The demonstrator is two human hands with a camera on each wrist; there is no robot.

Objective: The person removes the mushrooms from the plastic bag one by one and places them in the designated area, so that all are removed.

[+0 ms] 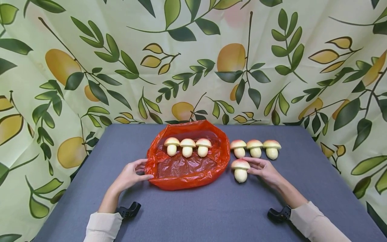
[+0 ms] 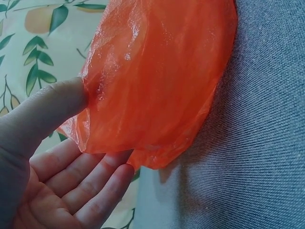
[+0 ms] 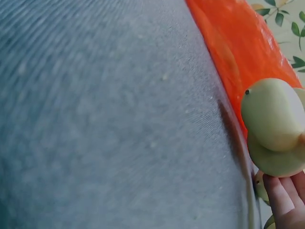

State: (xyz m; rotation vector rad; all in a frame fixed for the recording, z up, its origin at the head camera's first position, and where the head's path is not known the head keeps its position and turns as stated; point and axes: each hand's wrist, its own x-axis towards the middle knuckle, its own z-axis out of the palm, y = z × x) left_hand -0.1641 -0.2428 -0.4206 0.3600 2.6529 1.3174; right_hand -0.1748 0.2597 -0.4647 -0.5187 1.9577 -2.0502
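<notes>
A red plastic bag (image 1: 187, 183) lies with its mouth spread wide, and three toy mushrooms (image 1: 187, 153) stand in a row inside it. My left hand (image 1: 131, 174) holds the bag's left edge; in the left wrist view the thumb (image 2: 57, 102) is on one side of the film and the fingers on the other. Just right of the bag, my right hand (image 1: 264, 171) pinches another mushroom (image 1: 240, 174), its cap up and stem down. The right wrist view shows this mushroom (image 3: 271, 114) close up, with fingertips at its cap.
Behind the right hand, three more mushrooms (image 1: 255, 153) stand in a row beside the bag. A grey cloth (image 1: 193, 215) covers the table. A leaf-and-fruit patterned curtain (image 1: 193, 67) rises behind and along both sides. Black wrist cameras (image 1: 130, 210) sit at both cuffs.
</notes>
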